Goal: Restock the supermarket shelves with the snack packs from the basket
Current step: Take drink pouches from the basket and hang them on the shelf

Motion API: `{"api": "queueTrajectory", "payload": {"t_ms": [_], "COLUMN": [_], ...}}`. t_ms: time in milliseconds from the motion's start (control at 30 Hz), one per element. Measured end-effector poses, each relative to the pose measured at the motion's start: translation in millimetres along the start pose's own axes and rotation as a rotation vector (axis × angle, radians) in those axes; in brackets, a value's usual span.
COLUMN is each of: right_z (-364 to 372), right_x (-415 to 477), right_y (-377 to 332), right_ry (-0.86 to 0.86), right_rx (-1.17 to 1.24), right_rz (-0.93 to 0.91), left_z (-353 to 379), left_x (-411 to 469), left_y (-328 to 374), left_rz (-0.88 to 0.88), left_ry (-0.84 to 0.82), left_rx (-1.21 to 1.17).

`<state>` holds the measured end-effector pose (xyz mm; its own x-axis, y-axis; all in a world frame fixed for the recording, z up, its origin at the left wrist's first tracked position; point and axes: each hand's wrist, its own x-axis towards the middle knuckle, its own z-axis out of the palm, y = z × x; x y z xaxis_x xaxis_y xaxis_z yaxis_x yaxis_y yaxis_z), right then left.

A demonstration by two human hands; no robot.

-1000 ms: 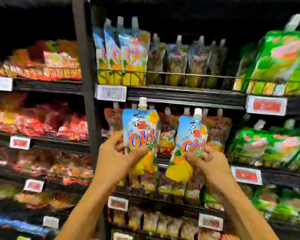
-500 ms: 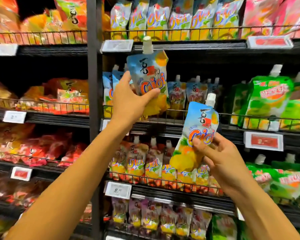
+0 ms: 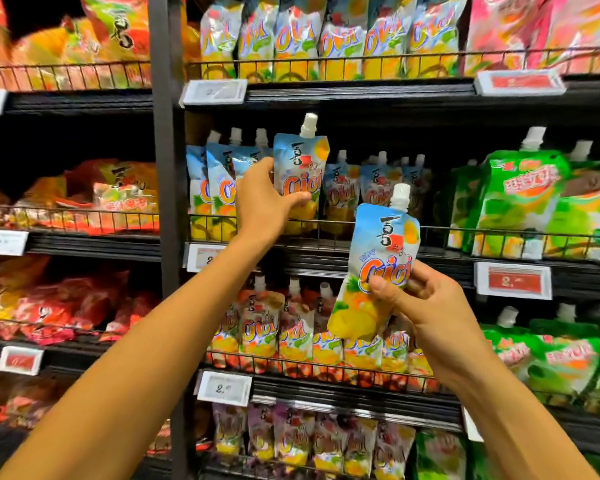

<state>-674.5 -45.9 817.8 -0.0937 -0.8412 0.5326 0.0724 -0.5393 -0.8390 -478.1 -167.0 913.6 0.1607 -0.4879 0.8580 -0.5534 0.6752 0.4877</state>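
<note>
On the head camera, my left hand (image 3: 264,199) grips one pouch (image 3: 302,168) low on its side, thumb across the front. It holds the pouch upright over the wire rail (image 3: 437,233) of the middle shelf (image 3: 361,252), just beside the row (image 3: 219,192) of matching ones. As far as I can judge, it is not set down yet. My right hand (image 3: 426,306) grips a second pouch (image 3: 381,258), tilted, lower and in front of the shelf, short of the rail. So I reckon one is nearly placed and one is waiting. The basket is out of view, so I cannot tell how many more remain.
</note>
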Motion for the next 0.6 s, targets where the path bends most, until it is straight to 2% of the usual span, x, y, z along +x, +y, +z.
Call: {"api": "queueTrajectory", "payload": {"t_ms": [233, 333, 433, 600], "right_z": [8.5, 14.2, 22.5, 37.4], "right_x": [39.7, 70.0, 101.2, 141.8], "right_y": [-28.8, -42.9, -52.2, -50.0], "right_ry": [0.109, 0.177, 0.264, 0.270], "right_rx": [0.033, 0.000, -0.071, -0.237], "right_rz": [-0.163, -0.277, -0.389, -0.386], "left_z": [0.2, -3.3, -8.5, -12.8], "left_x": [-0.4, -1.0, -1.3, -11.4], "left_y": [-3.8, -3.5, -5.7, -8.7], "left_rz": [-0.046, -0.016, -0.063, -0.091], "left_ry": [-0.018, -0.015, -0.028, 0.014], "left_rx": [0.163, 0.244, 0.273, 0.313]}}
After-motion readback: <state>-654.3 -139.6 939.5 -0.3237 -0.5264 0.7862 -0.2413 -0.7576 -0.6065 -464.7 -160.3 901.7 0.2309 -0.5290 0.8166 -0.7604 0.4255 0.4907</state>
